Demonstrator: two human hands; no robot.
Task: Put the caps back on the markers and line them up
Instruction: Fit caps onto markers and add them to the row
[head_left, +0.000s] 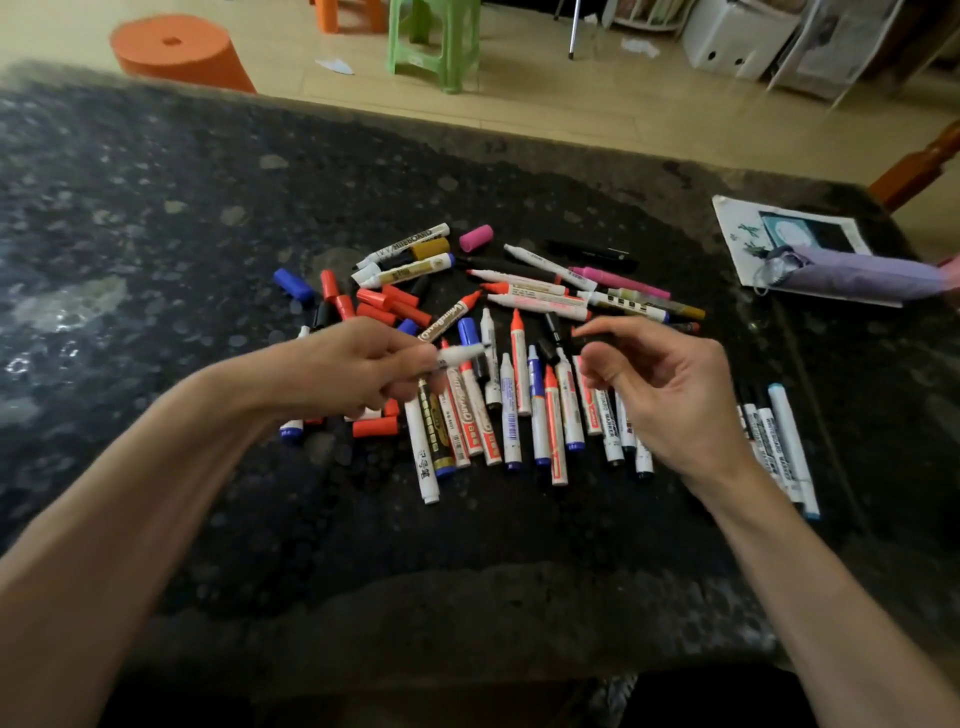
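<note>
Many whiteboard markers lie in a loose heap on the dark stone table, most with bare tips. My left hand grips a white marker above the heap, its uncapped tip pointing right. My right hand hovers just right of that tip with fingers curled toward the thumb; whether it pinches a cap is unclear. Loose red caps, a blue cap and a pink cap lie behind the heap. A few capped markers lie side by side to the right of my right hand.
A printed sheet with a purple pouch on it lies at the table's right side. Beyond the far edge stand an orange stool, a green stool and a wooden chair.
</note>
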